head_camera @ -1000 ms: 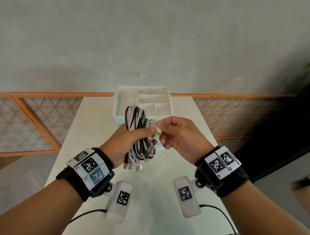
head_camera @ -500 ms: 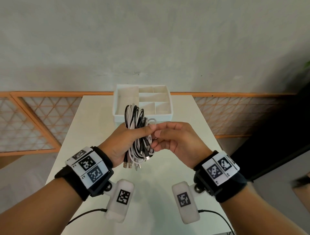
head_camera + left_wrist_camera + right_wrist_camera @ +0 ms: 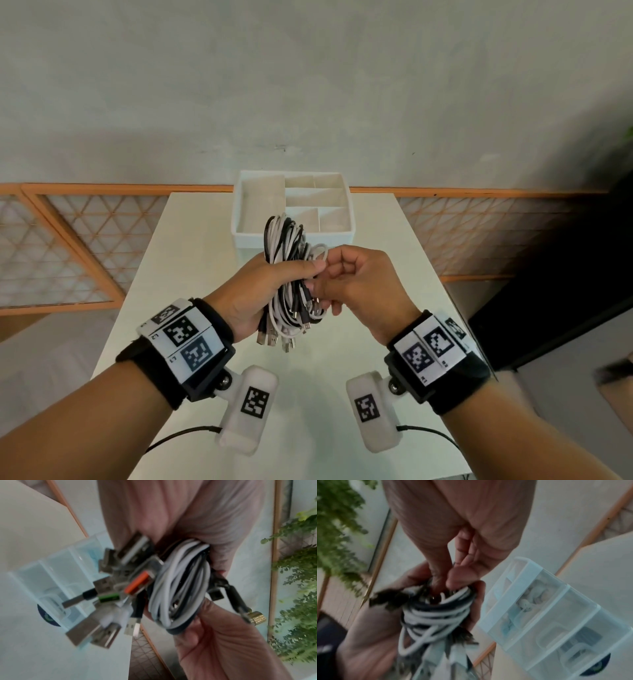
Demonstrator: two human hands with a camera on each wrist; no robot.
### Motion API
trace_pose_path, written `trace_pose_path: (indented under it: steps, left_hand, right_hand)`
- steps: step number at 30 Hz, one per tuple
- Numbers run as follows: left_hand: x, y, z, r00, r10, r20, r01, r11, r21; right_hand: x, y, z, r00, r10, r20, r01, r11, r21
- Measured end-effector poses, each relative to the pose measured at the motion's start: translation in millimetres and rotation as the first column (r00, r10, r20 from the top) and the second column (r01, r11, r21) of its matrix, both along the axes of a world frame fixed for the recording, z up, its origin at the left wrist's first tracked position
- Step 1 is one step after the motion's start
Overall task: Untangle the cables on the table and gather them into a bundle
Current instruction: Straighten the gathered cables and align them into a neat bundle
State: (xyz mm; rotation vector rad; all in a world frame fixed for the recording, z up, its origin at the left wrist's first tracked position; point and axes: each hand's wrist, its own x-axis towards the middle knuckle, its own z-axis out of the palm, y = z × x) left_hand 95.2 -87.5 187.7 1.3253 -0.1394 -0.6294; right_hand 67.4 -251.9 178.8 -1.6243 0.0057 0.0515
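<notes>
Our left hand (image 3: 251, 294) grips the cable bundle (image 3: 291, 274); right hand (image 3: 356, 284) fingers pinch its loops. Divided organizer (image 3: 291, 236) holds earphones; labels unreadable.

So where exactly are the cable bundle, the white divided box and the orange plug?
cable bundle (image 3: 286, 236): head view, upper loops above the fist.
white divided box (image 3: 239, 205): head view, left wall.
orange plug (image 3: 137, 583): left wrist view, its orange insert.
</notes>
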Motion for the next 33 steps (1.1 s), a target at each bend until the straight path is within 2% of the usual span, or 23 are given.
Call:
trace_pose_path:
  steps: [2, 3, 6, 8, 11, 14, 16, 18, 20, 22, 25, 27, 29, 30, 32, 33]
  left_hand:
    - [3.3, 1.2, 0.3, 1.000, -0.007, 0.016, 0.007, 1.000, -0.007]
    - [3.4, 1.6, 0.2, 1.000, -0.009, 0.010, 0.009, 1.000, -0.021]
    - [2.1, -0.1, -2.3, 1.000, -0.006, -0.021, 0.004, 0.997, -0.079]
    - [1.7, -1.5, -5.1, 0.999, 0.022, -0.030, -0.024, 0.996, -0.085]
    - [3.8, -0.1, -10.2, 0.999, 0.039, -0.035, -0.041, 0.996, -0.084]
    - [6.9, 1.8, -12.0, 0.997, 0.044, -0.057, -0.048, 0.996, -0.069]
    - [10.3, 2.2, -12.5, 0.997, 0.068, -0.043, -0.070, 0.996, -0.047]
    - [12.0, 3.0, -12.0, 0.999, 0.038, -0.026, -0.039, 0.998, -0.051]
    - [12.8, 2.8, -11.0, 1.000, 0.007, -0.010, -0.008, 0.997, -0.075]
    - [13.0, 2.9, -12.3, 0.996, 0.084, 0.001, -0.083, 0.994, -0.067]
    - [12.8, 0.6, -19.9, 0.986, 0.166, 0.033, -0.164, 0.985, -0.045]
    - [13.7, -0.2, -23.5, 0.981, 0.189, 0.037, -0.187, 0.981, -0.051]
    - [14.5, 1.0, -23.5, 0.979, 0.203, 0.003, -0.202, 0.974, -0.099]
    - [15.0, 2.1, -22.1, 0.980, 0.200, -0.010, -0.200, 0.971, -0.131]
    - [13.8, 1.3, -19.7, 0.987, 0.162, -0.010, -0.161, 0.971, -0.176]
    - [12.8, -1.4, -19.0, 0.990, 0.140, 0.003, -0.137, 0.974, -0.178]
  right_hand:
    - [-1.0, 3.8, -2.3, 0.998, -0.034, 0.048, 0.038, 0.996, -0.076]
    - [-2.0, 4.8, -2.6, 0.999, -0.025, 0.042, 0.028, 0.998, -0.064]
    - [-0.3, -0.2, 1.4, 0.996, 0.077, -0.035, -0.072, 0.992, 0.107]
    - [2.1, -5.7, 4.7, 0.990, 0.126, -0.061, -0.118, 0.985, 0.130]
    - [4.1, -5.8, 3.6, 0.995, 0.089, -0.053, -0.089, 0.996, -0.005]
    - [5.1, -0.9, -2.9, 0.999, -0.032, 0.016, 0.034, 0.986, -0.166]
    - [4.3, 3.0, -6.2, 0.996, -0.082, 0.038, 0.087, 0.980, -0.181]
    - [4.0, 6.7, -6.9, 0.997, -0.069, 0.017, 0.071, 0.991, -0.113]
    - [5.3, 5.9, -5.4, 1.000, 0.010, -0.001, -0.010, 0.995, -0.101]
    - [8.0, 2.1, -4.9, 0.996, 0.087, -0.001, -0.086, 0.978, -0.190]
    - [9.9, 3.5, -6.4, 0.995, 0.067, 0.080, -0.032, 0.923, -0.383]
    - [11.1, 3.5, -8.6, 0.994, 0.004, 0.110, 0.032, 0.945, -0.326]
    - [16.0, -1.9, -11.1, 0.997, -0.061, 0.055, 0.068, 0.990, -0.121]
    - [19.0, -4.3, -11.2, 0.999, -0.047, -0.006, 0.047, 0.998, -0.044]
    - [21.6, -3.2, -12.5, 0.989, 0.100, -0.108, -0.098, 0.995, 0.032]
    - [21.7, 2.0, -12.3, 0.975, 0.200, -0.099, -0.193, 0.978, 0.076]
